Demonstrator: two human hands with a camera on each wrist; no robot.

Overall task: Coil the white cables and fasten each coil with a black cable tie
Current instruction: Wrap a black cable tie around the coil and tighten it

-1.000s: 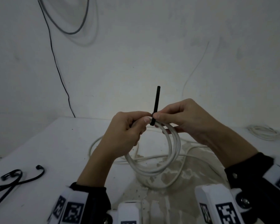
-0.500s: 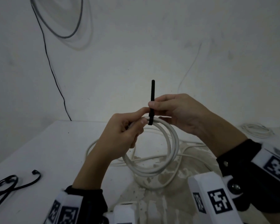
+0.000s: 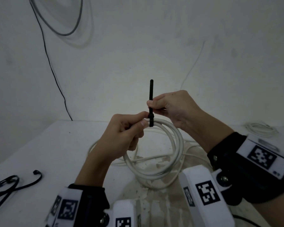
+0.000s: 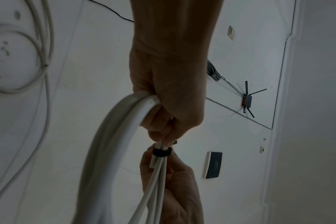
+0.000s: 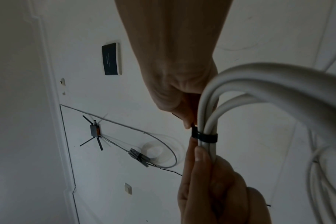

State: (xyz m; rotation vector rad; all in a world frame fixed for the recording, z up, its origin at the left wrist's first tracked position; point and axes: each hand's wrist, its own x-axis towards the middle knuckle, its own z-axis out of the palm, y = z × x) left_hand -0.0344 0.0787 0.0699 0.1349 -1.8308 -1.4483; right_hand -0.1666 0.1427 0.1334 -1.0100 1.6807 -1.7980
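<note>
A white cable coil (image 3: 174,149) hangs above the table, held at its top by both hands. My left hand (image 3: 126,130) grips the coil's strands just left of a black cable tie (image 3: 151,102). The tie loops round the strands, and its tail sticks straight up. My right hand (image 3: 167,105) pinches that tail just above the coil. In the left wrist view the black cable tie (image 4: 162,152) shows as a band round the white strands (image 4: 113,151). The right wrist view shows the same tie band (image 5: 205,137) close round the bundle (image 5: 209,115).
Spare black cable ties (image 3: 11,185) lie on the white table (image 3: 39,153) at the front left. Another white cable coil (image 3: 259,128) lies at the far right. Loose white cable (image 3: 154,158) trails on the table under the held coil. A wall stands behind.
My right hand has risen along the tie's tail, and the tie's loop has closed in round the strands. The tail has gone from tilted to upright.
</note>
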